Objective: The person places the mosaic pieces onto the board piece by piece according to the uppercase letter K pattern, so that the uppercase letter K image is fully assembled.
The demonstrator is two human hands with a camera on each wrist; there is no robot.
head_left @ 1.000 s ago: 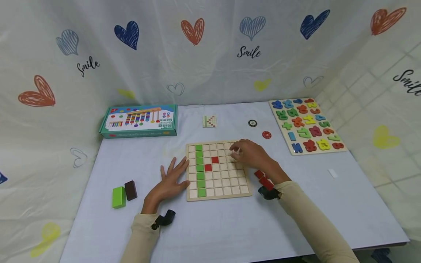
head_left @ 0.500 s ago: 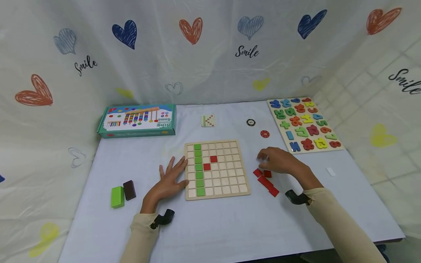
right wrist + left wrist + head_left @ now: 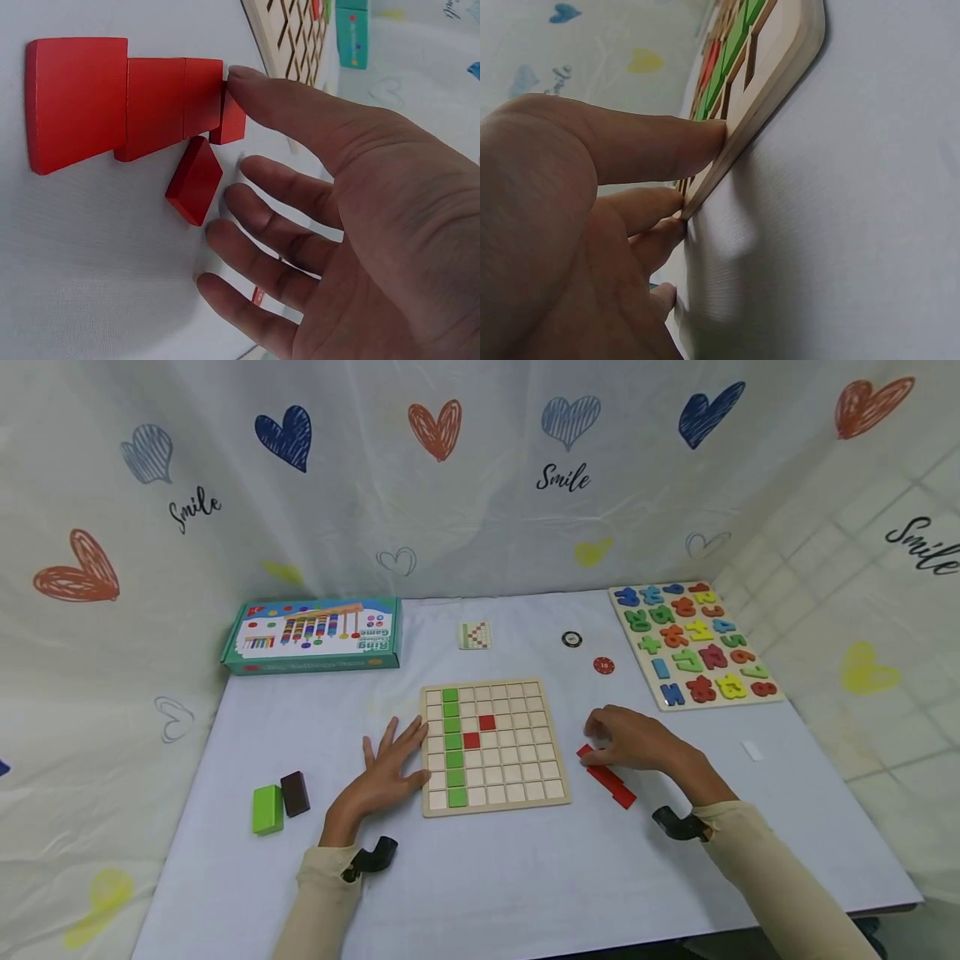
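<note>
Lying nearest the right hand (image 3: 630, 739) was the loose tile (image 3: 196, 184), red, on the table (image 3: 480, 885), between the fingertips (image 3: 235, 196) and the row (image 3: 609, 783). One corner pointed at the row; whether the two touched could not be told. Its sides looked about equal, so no long axis was noted. From the head view it was hidden beneath the hand.

Row: four red tiles, end to end, slightly staggered. Its long axis slanted from near the board's right edge back toward the person and outward to the right. The thumb (image 3: 251, 81) stood at the board end, contact unclear.

Right fingers: bent, well parted from the thumb, gripping nothing that showed. The relation that seemed to count: loose tile just ahead of these fingertips, on the row's outer side.

Board (image 3: 512, 756): left of the right hand; green tiles (image 3: 453, 741) filled one column, two set tiles (image 3: 471, 741), red, met diagonally.

Left hand (image 3: 386, 781): beyond the board, farther off; fingers spread, tips at the left edge, gripping nothing.
</note>
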